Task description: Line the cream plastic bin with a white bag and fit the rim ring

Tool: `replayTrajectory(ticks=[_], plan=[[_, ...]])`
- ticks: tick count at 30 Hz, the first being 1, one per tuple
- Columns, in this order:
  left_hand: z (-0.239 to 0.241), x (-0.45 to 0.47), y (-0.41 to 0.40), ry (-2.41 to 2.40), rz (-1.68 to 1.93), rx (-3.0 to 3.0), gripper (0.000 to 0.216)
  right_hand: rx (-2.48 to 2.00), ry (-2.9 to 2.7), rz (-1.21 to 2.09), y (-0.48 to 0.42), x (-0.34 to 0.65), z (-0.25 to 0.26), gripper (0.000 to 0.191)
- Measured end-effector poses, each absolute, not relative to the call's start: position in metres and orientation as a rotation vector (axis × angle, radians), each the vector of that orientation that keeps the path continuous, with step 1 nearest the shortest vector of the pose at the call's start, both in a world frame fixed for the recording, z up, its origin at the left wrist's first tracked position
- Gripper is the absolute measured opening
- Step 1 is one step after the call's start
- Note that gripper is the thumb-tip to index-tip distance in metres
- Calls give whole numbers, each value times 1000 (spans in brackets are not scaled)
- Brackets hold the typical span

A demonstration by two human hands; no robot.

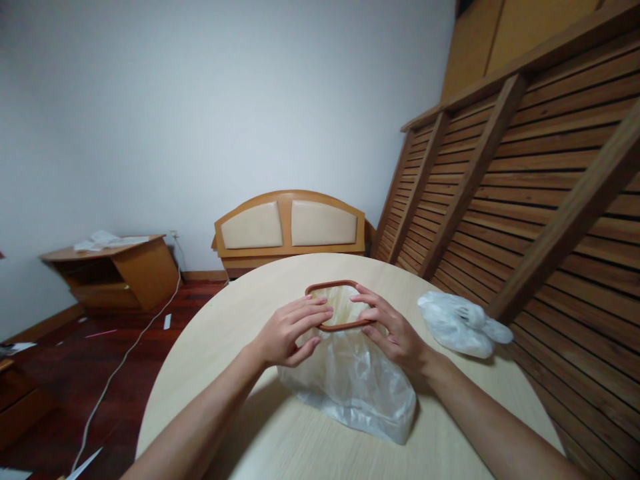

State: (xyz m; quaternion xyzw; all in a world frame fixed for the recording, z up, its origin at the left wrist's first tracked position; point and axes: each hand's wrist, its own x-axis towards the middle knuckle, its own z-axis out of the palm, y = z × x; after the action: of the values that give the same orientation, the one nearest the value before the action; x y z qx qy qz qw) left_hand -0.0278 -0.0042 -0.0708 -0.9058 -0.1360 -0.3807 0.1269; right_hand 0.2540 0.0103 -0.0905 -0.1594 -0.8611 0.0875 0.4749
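In the middle of the round table stands a container draped in a translucent white plastic bag (355,380). A brown rounded-rectangular ring (345,327) sits around its mouth, over the bag. The bag's loose lower part spreads towards me on the tabletop. My left hand (293,327) lies across the ring's left side, fingers stretched over the opening and thumb apart below. My right hand (393,327) grips the ring's right side, with fingertips at the rim and thumb beneath. The container's own walls are mostly hidden by the bag.
A crumpled white plastic bag (457,323) lies at the right of the pale table (220,353). Slatted wooden panels (500,193) lean close on the right. Behind stands a headboard (287,223). At left are a low cabinet (145,273) and a white cable (117,373) on the floor.
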Motion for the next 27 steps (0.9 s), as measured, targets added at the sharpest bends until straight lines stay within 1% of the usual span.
replayTrajectory(ticks=[5,11,23,27], plan=[[-75,-27,1,-357,-1043,-2535,38,-392,-2088,241,9,254,-91,11],[-81,-26,5,-335,-1058,-2477,31,-355,-2088,214,12,254,-92,12],[-74,-22,2,-312,-1040,-2380,22,-354,-2056,227,15,253,-94,13],[-75,-20,2,-318,-1038,-2378,24,-373,-2056,273,16,254,-95,10]])
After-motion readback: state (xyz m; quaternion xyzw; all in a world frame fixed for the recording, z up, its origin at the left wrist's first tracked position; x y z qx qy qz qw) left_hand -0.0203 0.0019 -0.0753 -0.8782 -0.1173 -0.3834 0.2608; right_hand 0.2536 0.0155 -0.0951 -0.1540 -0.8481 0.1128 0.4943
